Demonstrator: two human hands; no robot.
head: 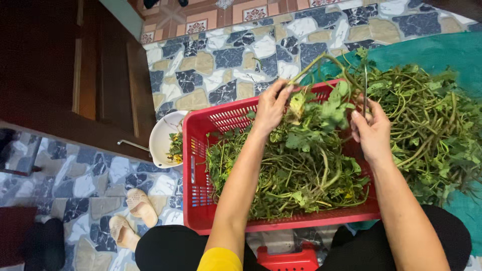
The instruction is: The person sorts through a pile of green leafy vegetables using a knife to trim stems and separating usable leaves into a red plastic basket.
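While both hands work above the red basket, the head view shows the left hand closed with its fingers pinched on the top of a leafy sprig, and the right hand closed around the same sprig's stem end, holding it just over the far half of the basket. One long green stem arches up from the sprig toward the far side. Trimmed greens fill the basket, and a bigger loose pile of stems and leaves lies to the right on a green sheet spread on the stone-patterned floor. A white bowl with a few scraps sits just left of the basket, touching its wall or nearly so; I cannot tell which. Two pale sandals lie near left, and a small red stool shows at the near edge.

As a judgement: the sprig is held by thin, soft parts, so a sharp pull could snap it in the wrong place and drop good leaves among the scraps. The long stem could catch in the tangled pile on the right and drag strands off the sheet onto the floor. The bowl stands close to the basket's corner, so a nudge of the basket could tip it.
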